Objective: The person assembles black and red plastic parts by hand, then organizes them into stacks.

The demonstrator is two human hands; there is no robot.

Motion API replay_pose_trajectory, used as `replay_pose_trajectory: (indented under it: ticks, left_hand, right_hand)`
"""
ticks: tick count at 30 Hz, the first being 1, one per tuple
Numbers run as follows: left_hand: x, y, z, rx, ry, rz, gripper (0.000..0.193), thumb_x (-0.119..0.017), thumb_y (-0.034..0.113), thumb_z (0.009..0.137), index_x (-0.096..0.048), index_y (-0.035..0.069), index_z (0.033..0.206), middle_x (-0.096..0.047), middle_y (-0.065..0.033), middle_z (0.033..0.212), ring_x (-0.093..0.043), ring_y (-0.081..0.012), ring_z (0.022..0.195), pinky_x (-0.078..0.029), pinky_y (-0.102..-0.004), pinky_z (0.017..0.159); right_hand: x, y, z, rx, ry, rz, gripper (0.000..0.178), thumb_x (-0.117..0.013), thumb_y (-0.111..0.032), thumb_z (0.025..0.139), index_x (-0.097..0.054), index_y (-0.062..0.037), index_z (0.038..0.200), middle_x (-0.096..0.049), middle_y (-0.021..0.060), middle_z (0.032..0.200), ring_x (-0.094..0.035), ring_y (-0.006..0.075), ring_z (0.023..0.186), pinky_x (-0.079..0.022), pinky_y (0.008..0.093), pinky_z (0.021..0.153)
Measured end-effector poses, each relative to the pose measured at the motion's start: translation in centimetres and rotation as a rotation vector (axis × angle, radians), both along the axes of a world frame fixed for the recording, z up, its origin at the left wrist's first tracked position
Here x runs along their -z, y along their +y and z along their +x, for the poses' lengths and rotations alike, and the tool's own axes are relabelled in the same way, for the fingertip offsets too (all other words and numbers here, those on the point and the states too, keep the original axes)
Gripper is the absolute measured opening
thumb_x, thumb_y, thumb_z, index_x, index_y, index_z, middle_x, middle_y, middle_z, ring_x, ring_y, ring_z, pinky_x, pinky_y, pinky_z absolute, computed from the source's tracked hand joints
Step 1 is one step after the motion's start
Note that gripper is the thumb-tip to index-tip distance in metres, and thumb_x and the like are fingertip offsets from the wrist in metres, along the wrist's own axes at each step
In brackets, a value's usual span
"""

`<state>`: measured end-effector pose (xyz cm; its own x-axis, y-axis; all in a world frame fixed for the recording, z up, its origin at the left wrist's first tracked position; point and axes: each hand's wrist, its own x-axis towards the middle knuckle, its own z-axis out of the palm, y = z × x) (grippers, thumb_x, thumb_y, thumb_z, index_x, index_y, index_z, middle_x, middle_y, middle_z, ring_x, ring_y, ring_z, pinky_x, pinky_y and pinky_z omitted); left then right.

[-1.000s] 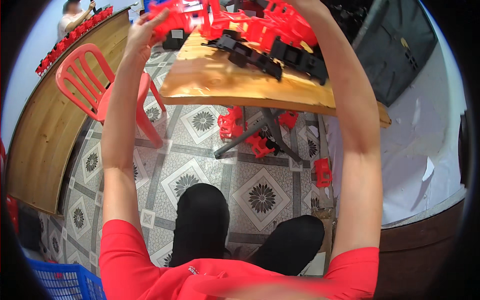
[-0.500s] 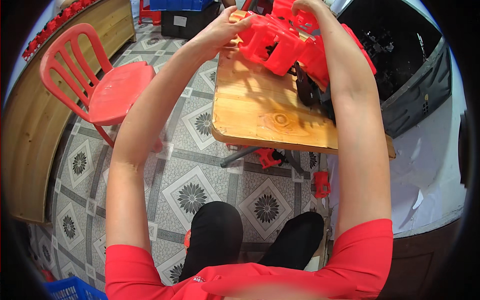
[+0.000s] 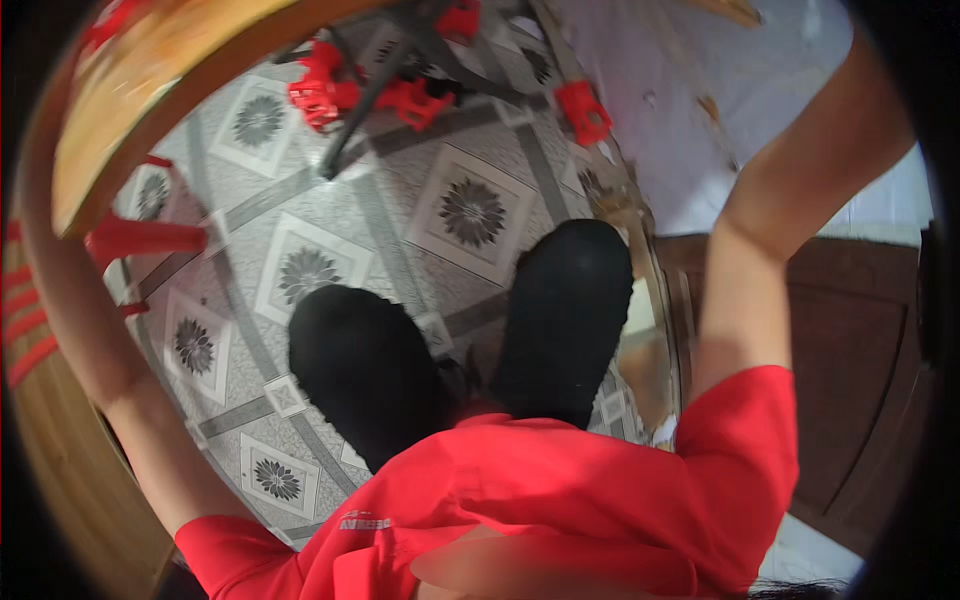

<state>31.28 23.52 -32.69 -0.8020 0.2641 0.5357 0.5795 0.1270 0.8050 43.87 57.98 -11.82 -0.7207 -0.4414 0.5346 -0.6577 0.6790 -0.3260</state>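
Observation:
Neither of my hands shows. My left forearm (image 3: 75, 290) runs up along the left rim, past the corner of the wooden table (image 3: 150, 110), and its hand is lost there. A blurred bit of red plastic (image 3: 115, 22) shows on or by the tabletop at the top left; I cannot tell whether a hand touches it. My right arm (image 3: 790, 185) stretches to the upper right, and its hand is cut off by the picture's edge. Several red plastic parts (image 3: 320, 90) lie on the floor under the table, around its dark metal leg (image 3: 350, 130).
Another red part (image 3: 583, 112) lies by the floor's edge next to the white sheeting (image 3: 690, 130). A red plastic chair (image 3: 150, 238) stands left, behind my arm. My knees in black trousers (image 3: 570, 310) are below. A brown wooden panel (image 3: 840, 370) is at the right.
The view has tilted down and turned, so the table now sits at the upper left. My arms have spread apart, and both hands and the red plastic pieces near them have left the picture.

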Motion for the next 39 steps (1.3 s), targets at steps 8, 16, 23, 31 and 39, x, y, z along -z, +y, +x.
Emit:
replay_pose_trajectory:
  ticks: [8,16,23,31,39]
  left_hand:
    - [1.9,-11.8,20.7,-1.069,0.581,-0.401,0.018,-0.050,0.012,0.093,-0.060,-0.001,0.087,-0.061,-0.0091,0.092,-0.060,-0.0201,0.081,-0.051,-0.0347,0.073]
    - [20.2,16.5,15.8,-0.205,0.137,-0.751,0.072,-0.081,0.028,0.073,-0.050,0.006,0.133,-0.051,-0.0175,0.132,-0.046,-0.0342,0.128,-0.038,-0.0471,0.105]
    - [22.4,25.8,0.7,-0.138,-0.086,-1.599,0.112,-0.088,0.046,0.055,-0.036,0.010,0.148,-0.030,-0.0215,0.153,-0.028,-0.0324,0.143,-0.027,-0.0491,0.113]
    - [29.5,23.4,-4.7,0.202,0.082,-1.633,0.085,-0.083,0.027,0.061,-0.049,0.011,0.137,-0.030,-0.0217,0.151,-0.043,-0.0378,0.131,-0.041,-0.0497,0.107]
    - [31.2,20.3,12.7,0.034,0.310,-1.306,0.038,-0.061,0.022,0.084,-0.058,0.010,0.120,-0.058,-0.0226,0.113,-0.064,-0.0347,0.061,-0.055,-0.0428,0.047]
  right_hand:
    - [36.3,24.2,-1.6,0.526,-0.316,0.123,0.061,-0.073,-0.047,0.079,-0.062,-0.0057,0.123,-0.069,0.0153,0.106,-0.066,0.0303,0.093,-0.052,0.0400,0.083]
    - [49.1,29.8,0.3,0.766,-0.173,0.414,0.058,-0.077,-0.035,0.070,-0.063,-0.0066,0.119,-0.061,0.0210,0.112,-0.052,0.0379,0.112,-0.037,0.0499,0.098]
    - [44.8,24.4,15.5,0.615,-0.500,-0.100,0.042,-0.081,-0.025,0.070,-0.067,-0.0036,0.105,-0.053,0.0225,0.125,-0.049,0.0395,0.117,-0.038,0.0478,0.100]
    - [40.2,17.9,25.9,0.631,-0.537,-0.184,0.037,-0.086,-0.010,0.057,-0.066,-0.0021,0.087,-0.053,0.0183,0.129,-0.049,0.0357,0.121,-0.044,0.0450,0.097]
    - [23.2,18.2,19.8,0.061,-0.627,-0.473,0.036,-0.087,-0.009,0.060,-0.067,-0.0019,0.090,-0.050,0.0215,0.135,-0.055,0.0304,0.118,-0.047,0.0424,0.096]
